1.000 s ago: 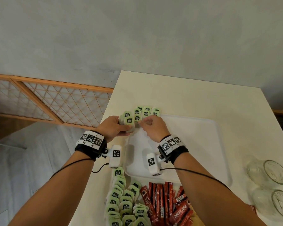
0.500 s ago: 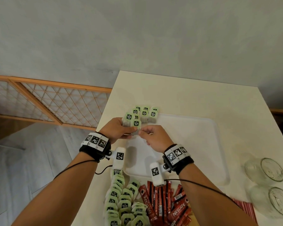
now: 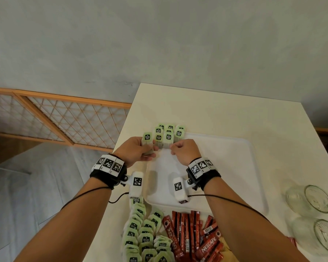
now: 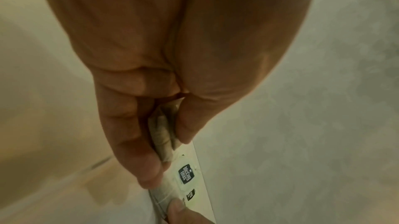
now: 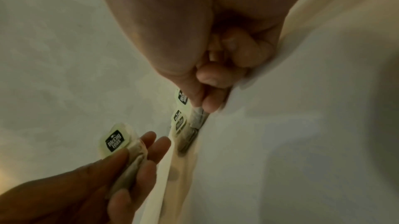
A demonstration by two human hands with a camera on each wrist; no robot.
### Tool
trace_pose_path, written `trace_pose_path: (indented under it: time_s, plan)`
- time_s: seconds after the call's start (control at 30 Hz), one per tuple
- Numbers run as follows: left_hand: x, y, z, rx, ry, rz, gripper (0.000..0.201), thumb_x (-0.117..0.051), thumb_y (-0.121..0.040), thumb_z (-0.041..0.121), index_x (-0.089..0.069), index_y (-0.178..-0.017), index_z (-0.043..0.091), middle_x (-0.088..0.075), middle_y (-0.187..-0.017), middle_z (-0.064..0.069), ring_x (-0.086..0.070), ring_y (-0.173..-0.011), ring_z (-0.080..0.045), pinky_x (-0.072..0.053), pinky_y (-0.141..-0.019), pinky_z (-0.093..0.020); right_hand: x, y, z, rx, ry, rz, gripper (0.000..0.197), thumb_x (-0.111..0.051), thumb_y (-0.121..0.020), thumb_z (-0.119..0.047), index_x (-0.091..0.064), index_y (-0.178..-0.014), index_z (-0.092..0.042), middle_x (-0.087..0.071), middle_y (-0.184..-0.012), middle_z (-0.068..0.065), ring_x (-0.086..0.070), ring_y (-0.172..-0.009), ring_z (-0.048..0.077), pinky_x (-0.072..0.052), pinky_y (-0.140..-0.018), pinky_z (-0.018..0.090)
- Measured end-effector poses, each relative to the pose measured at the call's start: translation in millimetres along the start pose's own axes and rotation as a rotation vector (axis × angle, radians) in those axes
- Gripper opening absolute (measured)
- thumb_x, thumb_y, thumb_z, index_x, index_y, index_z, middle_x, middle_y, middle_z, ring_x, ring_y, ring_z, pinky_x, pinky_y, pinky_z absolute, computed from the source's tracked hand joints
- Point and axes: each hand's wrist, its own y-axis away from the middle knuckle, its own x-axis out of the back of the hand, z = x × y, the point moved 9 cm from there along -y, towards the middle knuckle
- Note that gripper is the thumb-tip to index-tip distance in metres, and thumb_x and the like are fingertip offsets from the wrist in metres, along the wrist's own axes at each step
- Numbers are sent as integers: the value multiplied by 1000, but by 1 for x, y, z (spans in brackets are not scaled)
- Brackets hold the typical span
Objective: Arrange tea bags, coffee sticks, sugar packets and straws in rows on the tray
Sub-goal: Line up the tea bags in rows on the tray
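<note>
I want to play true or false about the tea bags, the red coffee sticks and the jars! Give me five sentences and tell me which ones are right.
1. The left hand holds a small stack of tea bags. True.
2. The red coffee sticks lie in neat rows on the tray. False: they lie in a loose heap on the table in front of the tray.
3. The right hand pinches a tea bag at the row of tea bags on the tray's far left corner. True.
4. The two glass jars stand on the tray. False: they are on the table to the right of it.
5. Both hands are open and flat. False: each has its fingers curled around tea bags.
</note>
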Motion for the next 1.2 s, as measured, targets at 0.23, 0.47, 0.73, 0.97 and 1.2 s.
trace_pose_path:
  time_s: [0.23,0.47,0.73,0.97,1.2]
  plan:
    - [0,-1,-1,-38,-38,-3,13,-57,-100,8,-69,-102,8,-74,-97,-7,-67,-72,-14,-56,-61,-20,4,-3,-3,-30,105,32,27,-65,-94,-24,-78,-72,-13,-66,-61,-12,-52,-49,0,-33,-45,12]
    - [1,0,0,-56,-92,-3,13,-61,-98,12,-71,-104,5,-76,-98,-9,-67,-70,-13,-53,-58,-20,6,0,-4,-6,39,65,23,-67,-94,-35,-64,-75,-22,-75,-77,1,-64,-66,11,-45,-59,24]
    - [-12,4,5,-93,-232,-77,12,-69,-93,16,-73,-97,5,-76,-95,-12,-63,-64,-12,-45,-52,-17,-19,23,-29,252,-145,-163,18,-58,-100,-45,-67,-98,-30,-62,-82,-15,-55,-70,-2,-43,-68,24]
    - [-22,6,4,-89,-266,-115,18,-61,-98,10,-66,-109,-3,-72,-95,-11,-64,-64,-11,-51,-56,-18,-10,21,-26,314,-130,-65,27,-59,-101,-34,-66,-86,-13,-63,-88,11,-45,-59,11,-38,-66,25]
    - [-25,1,4,-110,-290,-100,7,-61,-98,10,-67,-94,8,-68,-83,-12,-63,-65,-16,-52,-62,-30,-15,23,-10,227,-94,-136,27,-63,-99,-33,-69,-90,-8,-64,-80,0,-48,-56,8,-42,-63,26]
